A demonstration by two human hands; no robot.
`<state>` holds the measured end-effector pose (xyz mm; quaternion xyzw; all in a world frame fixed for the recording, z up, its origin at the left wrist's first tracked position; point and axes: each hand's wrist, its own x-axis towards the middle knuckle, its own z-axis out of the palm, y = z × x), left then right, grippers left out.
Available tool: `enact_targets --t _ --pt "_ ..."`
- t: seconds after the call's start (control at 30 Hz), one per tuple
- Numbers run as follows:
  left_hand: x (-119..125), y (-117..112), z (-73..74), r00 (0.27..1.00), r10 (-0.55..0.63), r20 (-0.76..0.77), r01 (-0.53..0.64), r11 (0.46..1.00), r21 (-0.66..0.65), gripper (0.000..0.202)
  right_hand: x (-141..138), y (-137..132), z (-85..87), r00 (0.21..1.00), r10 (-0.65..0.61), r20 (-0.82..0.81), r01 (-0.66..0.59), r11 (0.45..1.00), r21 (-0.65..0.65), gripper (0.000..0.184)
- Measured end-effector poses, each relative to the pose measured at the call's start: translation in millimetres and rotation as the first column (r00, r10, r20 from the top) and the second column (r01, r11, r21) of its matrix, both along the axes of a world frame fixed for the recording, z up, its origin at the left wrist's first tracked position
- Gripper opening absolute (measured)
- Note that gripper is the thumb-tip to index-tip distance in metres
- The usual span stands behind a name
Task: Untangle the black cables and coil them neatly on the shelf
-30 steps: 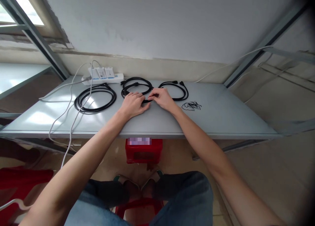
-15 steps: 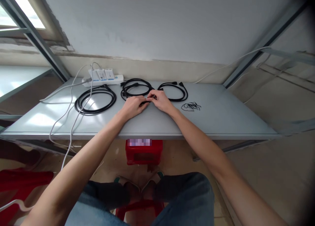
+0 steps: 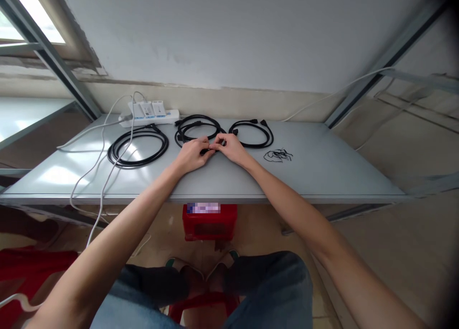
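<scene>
My left hand (image 3: 194,153) is closed on the near side of a coiled black cable (image 3: 198,116), at the middle of the table. Touching its fingertips, my right hand (image 3: 230,146) pinches at the same spot; whether a thin tie is between the fingers cannot be made out. The near part of this coil is hidden by my hands. Just right of it lies another black coiled cable (image 3: 269,141), with plug ends showing. A third black cable coil (image 3: 138,165) rests to the left. Right of my right hand is a small tangle of thin black ties (image 3: 278,155).
A white power strip (image 3: 172,116) with several white adapters (image 3: 147,110) stands at the back left. White cords (image 3: 103,178) trail from it over the front edge of the grey table (image 3: 322,166). Metal posts frame both sides. A red stool (image 3: 210,224) is below.
My fingers have shifted slightly at the cable, with the right hand's fingertips moving a little left and the two hands' fingertips meeting. The coils on the table stay put.
</scene>
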<state>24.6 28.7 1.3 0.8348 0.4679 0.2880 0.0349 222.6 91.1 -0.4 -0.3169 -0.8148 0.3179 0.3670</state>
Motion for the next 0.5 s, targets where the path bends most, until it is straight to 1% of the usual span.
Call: enact_targets --t 0.1,0.27,0.4,0.5 --pt "0.6 2.1 -2.7 1.000 -0.020 0.018 0.020 1.000 0.016 0.031 -0.5 0.4 -1.0 1.000 0.006 -0.012 -0.006 1.000 0.004 0.046" --pt "0.8 4.6 -5.5 0.999 -0.011 0.048 0.009 1.000 0.025 0.026 0.9 0.6 -0.1 0.999 0.024 -0.032 -0.024 1.000 -0.013 0.043" --pt "0.1 4.8 -4.5 0.998 -0.032 0.049 0.030 0.999 0.022 0.025 4.2 2.3 1.2 0.997 0.067 -0.026 -0.068 0.997 -0.032 0.036" --pt "0.1 3.4 -3.0 0.997 -0.029 0.075 0.029 1.000 0.006 0.026 6.5 4.5 2.1 0.996 0.094 -0.009 -0.094 0.995 -0.032 0.028"
